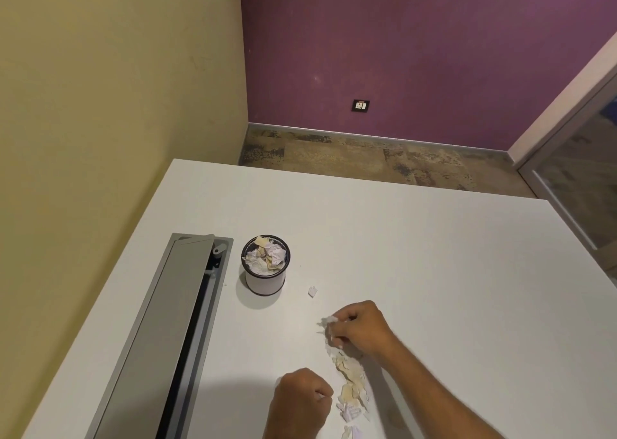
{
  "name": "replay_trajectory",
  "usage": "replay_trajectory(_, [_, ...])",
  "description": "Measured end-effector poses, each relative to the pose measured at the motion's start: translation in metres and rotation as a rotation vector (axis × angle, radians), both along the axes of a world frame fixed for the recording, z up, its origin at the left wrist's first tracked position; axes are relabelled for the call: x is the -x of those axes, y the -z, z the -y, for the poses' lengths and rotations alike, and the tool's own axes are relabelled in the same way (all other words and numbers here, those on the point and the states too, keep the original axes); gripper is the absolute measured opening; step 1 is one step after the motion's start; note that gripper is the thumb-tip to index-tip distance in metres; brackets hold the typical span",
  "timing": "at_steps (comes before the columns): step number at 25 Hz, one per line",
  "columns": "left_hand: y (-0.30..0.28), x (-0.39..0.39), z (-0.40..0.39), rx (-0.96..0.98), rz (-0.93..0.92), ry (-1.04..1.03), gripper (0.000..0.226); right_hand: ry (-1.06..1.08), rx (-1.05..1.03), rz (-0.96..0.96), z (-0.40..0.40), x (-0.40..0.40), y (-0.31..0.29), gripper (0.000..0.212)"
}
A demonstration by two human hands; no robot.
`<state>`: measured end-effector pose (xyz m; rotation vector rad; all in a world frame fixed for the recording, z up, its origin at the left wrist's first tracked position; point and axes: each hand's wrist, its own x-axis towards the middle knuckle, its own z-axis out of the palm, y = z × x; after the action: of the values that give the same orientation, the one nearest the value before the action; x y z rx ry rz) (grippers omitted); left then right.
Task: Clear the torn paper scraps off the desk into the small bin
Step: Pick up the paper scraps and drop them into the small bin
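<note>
On the white table (417,238), the small bin (265,265) stood beside the grey cable tray (173,321), already heaped with crumpled paper. The left hand (302,400) was curled into a fist, seemingly around gathered bits, while the right hand (355,326) pinched scraps at the top of the torn paper scraps (349,382), one stray scrap (312,291) lying apart. Gathering seemed underway; next, each handful would need carrying left to the bin and releasing gently over the full rim.

A single head-worn wide-angle camera looks forward and down from close above the white rectangular desk (417,255), facing the purple back wall (417,54).
</note>
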<state>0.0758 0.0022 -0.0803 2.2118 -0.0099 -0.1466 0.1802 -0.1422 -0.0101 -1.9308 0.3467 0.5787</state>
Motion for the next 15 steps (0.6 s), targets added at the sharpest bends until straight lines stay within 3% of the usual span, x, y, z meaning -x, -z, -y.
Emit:
replay_trajectory(3, [-0.014,0.001,-0.016,0.036,-0.046,-0.097,0.033,0.188,-0.34,-0.116,-0.002,-0.015,-0.024,0.007])
replay_trajectory(7, [-0.049,-0.002,-0.035,0.07,-0.024,-0.255,0.019,0.148,-0.45,-0.016,-0.03,-0.049,-0.067,0.008])
replay_trajectory(12, [-0.103,-0.032,-0.06,0.333,-0.108,-0.418,0.026,-0.208,-0.048,0.327,-0.084,-0.089,-0.096,0.01])
replay_trajectory(15, [-0.127,-0.06,-0.079,0.354,-0.02,-0.434,0.022,-0.475,0.28,0.476,-0.105,-0.102,-0.094,0.014])
